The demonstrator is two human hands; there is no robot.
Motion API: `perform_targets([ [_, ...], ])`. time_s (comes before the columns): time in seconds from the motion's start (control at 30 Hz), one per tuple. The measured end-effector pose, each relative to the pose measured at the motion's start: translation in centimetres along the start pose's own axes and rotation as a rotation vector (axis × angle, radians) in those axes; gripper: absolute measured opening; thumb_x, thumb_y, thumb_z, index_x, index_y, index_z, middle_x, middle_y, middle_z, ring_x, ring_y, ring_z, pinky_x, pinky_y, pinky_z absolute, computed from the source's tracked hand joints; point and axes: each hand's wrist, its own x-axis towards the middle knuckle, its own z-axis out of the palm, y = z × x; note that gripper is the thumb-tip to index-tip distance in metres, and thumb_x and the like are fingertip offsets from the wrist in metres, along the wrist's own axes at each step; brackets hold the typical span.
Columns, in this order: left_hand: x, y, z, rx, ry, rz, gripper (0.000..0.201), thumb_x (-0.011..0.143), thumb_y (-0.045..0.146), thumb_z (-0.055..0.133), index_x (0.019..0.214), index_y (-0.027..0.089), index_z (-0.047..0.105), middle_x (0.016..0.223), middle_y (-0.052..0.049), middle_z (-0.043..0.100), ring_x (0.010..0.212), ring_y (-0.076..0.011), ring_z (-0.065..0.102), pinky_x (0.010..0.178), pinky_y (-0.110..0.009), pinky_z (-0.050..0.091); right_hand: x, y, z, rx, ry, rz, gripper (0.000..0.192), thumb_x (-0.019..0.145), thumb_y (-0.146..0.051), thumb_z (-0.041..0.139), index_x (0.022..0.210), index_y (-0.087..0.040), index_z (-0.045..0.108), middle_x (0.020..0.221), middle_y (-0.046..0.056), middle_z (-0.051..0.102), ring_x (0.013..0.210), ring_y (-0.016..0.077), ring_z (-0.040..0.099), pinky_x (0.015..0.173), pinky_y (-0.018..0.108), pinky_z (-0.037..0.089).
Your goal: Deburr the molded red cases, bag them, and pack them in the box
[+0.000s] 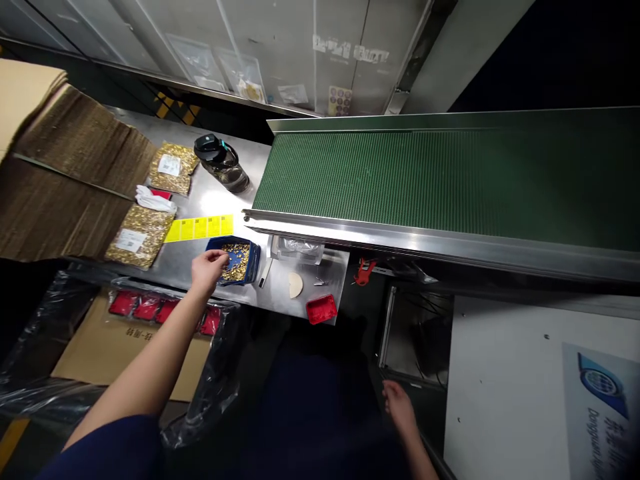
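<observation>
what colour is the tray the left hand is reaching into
Dark blue tray, seen in the head view; left hand at its edge.

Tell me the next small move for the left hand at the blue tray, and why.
Probably close the fingers on a pinch of the small gold parts: the left hand sits at the rim of the blue tray, fingertips down among the gold parts, while the right hand hangs low, away from the table.

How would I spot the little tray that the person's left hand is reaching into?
Start at the long green conveyor belt and go to its near left corner, where a steel table meets it. Just below a strip of yellow labels sits the blue tray, with the left hand at its edge. It alone is blue and open, holding loose gold bits; the bags nearby are sealed.
</observation>
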Motion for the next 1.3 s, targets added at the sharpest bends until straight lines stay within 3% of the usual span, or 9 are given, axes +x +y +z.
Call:
perform_targets([
  [0.13, -9.0, 3.7, 0.2, -0.369, -0.193, -0.006, 0.037, 0.072, 0.036, 0.081, 0.097, 0.015, 0.063, 0.079, -0.001, 0.066, 0.069, -0.0128, 0.061, 0.065, -0.024, 0.051, -1.1, -6.6, -0.4, 0.027, -0.123, -0.166, 0.047, 0.085, -0.062, 0.065, 0.098, -0.018, 0.073, 0.077, 0.002, 0.068, 0.063, 0.0184, 0.063, 0.058, 0.03, 0.051],
  [0.27, -21.2, 8.1, 2.8, -0.567, -0.657, -0.066, 0.053, 0.065, 0.043, 0.088, 0.104, 0.015, 0.065, 0.077, -0.003, 0.065, 0.067, -0.0147, 0.062, 0.062, -0.026, 0.052, -6.8, -15.6, -1.6, 0.066, -0.322, -0.426, 0.037, 0.093, -0.054, 0.065, 0.116, -0.026, 0.072, 0.1, 0.003, 0.072, 0.085, 0.0183, 0.067, 0.083, 0.03, 0.053],
  [0.33, -26.6, 10.2, 4.1, -0.607, -0.87, -0.103, 0.055, 0.065, 0.041, 0.091, 0.106, 0.015, 0.065, 0.074, -0.003, 0.065, 0.063, -0.0147, 0.061, 0.058, -0.025, 0.05, -10.2, -19.6, -2.9, 0.061, -0.443, -0.646, 0.032, 0.101, -0.045, 0.056, 0.123, -0.027, 0.069, 0.11, 0.004, 0.071, 0.089, 0.0174, 0.067, 0.085, 0.03, 0.053],
  [0.4, -30.5, 12.0, 5.1, -0.719, -1.121, -0.2, 0.049, 0.069, 0.036, 0.091, 0.106, 0.017, 0.064, 0.074, -0.001, 0.063, 0.061, -0.0113, 0.059, 0.057, -0.021, 0.048, -12.7, -22.4, -4.4, 0.053, -0.481, -0.786, 0.028, 0.103, -0.04, 0.055, 0.124, -0.028, 0.069, 0.11, 0.004, 0.069, 0.094, 0.017, 0.067, 0.087, 0.028, 0.052],
  [0.47, -32.8, 13.3, 5.7, -0.815, -1.282, -0.295, 0.042, 0.073, 0.03, 0.09, 0.103, 0.018, 0.064, 0.075, 0.0, 0.063, 0.061, -0.0084, 0.059, 0.058, -0.017, 0.047, -14.1, -23.7, -5.7, 0.019, -0.48, -0.849, 0.022, 0.102, -0.036, 0.057, 0.117, -0.029, 0.073, 0.107, 0.002, 0.069, 0.097, 0.0163, 0.066, 0.087, 0.027, 0.051],
  [0.63, -34.4, 14.4, 6.5, -0.865, -1.347, -0.36, 0.038, 0.075, 0.024, 0.091, 0.105, 0.016, 0.068, 0.074, 0.0, 0.065, 0.061, -0.0076, 0.061, 0.058, -0.015, 0.047, -13.9, -22.9, -7.0, 0.049, -0.382, -0.851, 0.02, 0.1, -0.037, 0.063, 0.092, -0.025, 0.078, 0.092, 0.001, 0.069, 0.087, 0.0144, 0.066, 0.082, 0.025, 0.05],
  [0.77, -34.8, 14.6, 7.0, -0.882, -1.355, -0.352, 0.042, 0.078, 0.022, 0.089, 0.114, 0.014, 0.071, 0.079, -0.003, 0.069, 0.065, -0.0073, 0.062, 0.063, -0.015, 0.05, -13.3, -21.5, -7.0, 0.232, -0.267, -0.798, 0.022, 0.101, -0.038, 0.063, 0.09, -0.022, 0.075, 0.084, 0.001, 0.068, 0.079, 0.0142, 0.066, 0.076, 0.026, 0.051],
  [0.97, -35.0, 15.7, 6.8, -0.94, -1.398, -0.305, 0.039, 0.078, 0.019, 0.088, 0.113, 0.015, 0.074, 0.08, -0.003, 0.071, 0.07, -0.0114, 0.068, 0.068, -0.019, 0.054, -13.5, -20.1, -7.7, 0.668, -0.425, -0.475, 0.023, 0.098, -0.044, 0.066, 0.1, -0.022, 0.074, 0.087, 0.001, 0.072, 0.067, 0.012, 0.066, 0.067, 0.025, 0.054],
  [1.3, -35.3, 16.1, 6.4, -1.004, -1.397, -0.301, 0.04, 0.075, 0.009, 0.088, 0.111, 0.018, 0.072, 0.09, -0.001, 0.069, 0.081, -0.0092, 0.069, 0.079, -0.017, 0.054, -14.7, -19.7, -8.1, 0.769, -0.499, -0.442, 0.017, 0.092, -0.036, 0.076, 0.104, -0.023, 0.075, 0.092, 0.001, 0.075, 0.071, 0.0104, 0.066, 0.072, 0.022, 0.054],
])
